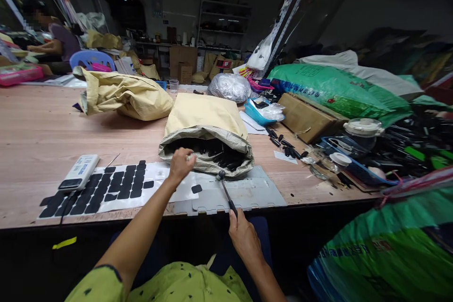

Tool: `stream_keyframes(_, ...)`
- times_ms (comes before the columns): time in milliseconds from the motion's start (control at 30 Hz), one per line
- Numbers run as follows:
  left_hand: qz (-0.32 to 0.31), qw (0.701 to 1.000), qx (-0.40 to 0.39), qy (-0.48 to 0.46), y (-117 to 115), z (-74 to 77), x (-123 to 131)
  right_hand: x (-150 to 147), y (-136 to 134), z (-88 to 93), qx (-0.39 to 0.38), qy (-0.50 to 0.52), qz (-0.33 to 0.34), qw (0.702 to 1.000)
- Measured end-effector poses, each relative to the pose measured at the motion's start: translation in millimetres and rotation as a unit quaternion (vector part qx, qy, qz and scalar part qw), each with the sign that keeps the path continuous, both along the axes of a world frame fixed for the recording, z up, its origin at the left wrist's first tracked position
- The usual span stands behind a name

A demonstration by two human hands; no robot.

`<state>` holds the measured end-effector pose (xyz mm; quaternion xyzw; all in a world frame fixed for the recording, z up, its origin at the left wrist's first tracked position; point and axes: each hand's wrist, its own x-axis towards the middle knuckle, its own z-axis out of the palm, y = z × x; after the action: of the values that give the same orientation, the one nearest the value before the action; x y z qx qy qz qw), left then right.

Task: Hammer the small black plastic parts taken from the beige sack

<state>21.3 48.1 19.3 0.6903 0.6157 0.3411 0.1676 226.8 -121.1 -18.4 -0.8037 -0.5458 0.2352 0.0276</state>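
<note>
The sack (207, 148) lies on the counter (42, 132) straight ahead of you with its mouth open toward you, and your left grip (181, 164) is right at its near rim. The hammer (226, 191) runs from your right grip (244, 238) up and away to its head, just below the sack's mouth and over the grey plate (247, 193). That plate overhangs the counter's near edge, between your two arms. To its left is a white sheet (163, 172) of black pads (106, 188), with a white remote (78, 172) resting at the sheet's far-left corner. Inside the sack you see only dark, glossy pieces, too shadowed to name. The butt of the hammer handle is hidden inside your right grip, and you cannot tell whether the head touches the plate or hangs just above it. Your left grip is curled shut at the sack's rim, but the fingers face away from you, so whether they pinch the cloth or one of the pieces is unclear. Your right grip is closed round the lower handle of the hammer.
</note>
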Motion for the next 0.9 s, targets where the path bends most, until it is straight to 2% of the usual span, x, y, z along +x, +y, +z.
stream_keyframes(67, 0.091, 0.992, -0.078, 0.038, 34, 3.1, -2, 1, 0, -1.1, 0.003, 0.001, 0.002, 1.0)
stream_keyframes(167, 0.159, 0.972, -0.164, 0.058, 61, -2.9, -4, 2, -1, -3.5, 0.005, 0.004, 0.002, 1.0)
stream_keyframes(333, 0.213, 0.957, -0.185, 0.06, 65, -21.4, -2, 2, -1, -5.4, 0.018, -0.004, 0.002, 1.0)
stream_keyframes(467, 0.216, 0.961, -0.161, 0.055, 60, -22.9, -6, 1, 0, -2.8, 0.009, -0.005, 0.0, 1.0)
stream_keyframes(567, 0.194, 0.972, -0.117, 0.053, 45, -20.6, -11, 1, 0, -1.5, 0.002, 0.003, 0.004, 1.0)
stream_keyframes(667, 0.144, 0.988, -0.016, 0.051, 14, -24.2, -12, 1, 1, -2.7, 0.005, 0.007, 0.002, 1.0)
stream_keyframes(767, 0.027, 0.996, 0.067, 0.048, -25, -33.9, -9, 2, 2, -4.2, 0.003, 0.01, -0.002, 1.0)
stream_keyframes(833, -0.058, 0.995, 0.065, 0.052, -44, -41.1, -6, 2, 2, -4.4, 0.0, 0.009, -0.004, 1.0)
stream_keyframes(900, -0.106, 0.992, 0.035, 0.06, -55, -46.8, -4, 2, 2, -4.1, 0.001, 0.008, -0.004, 1.0)
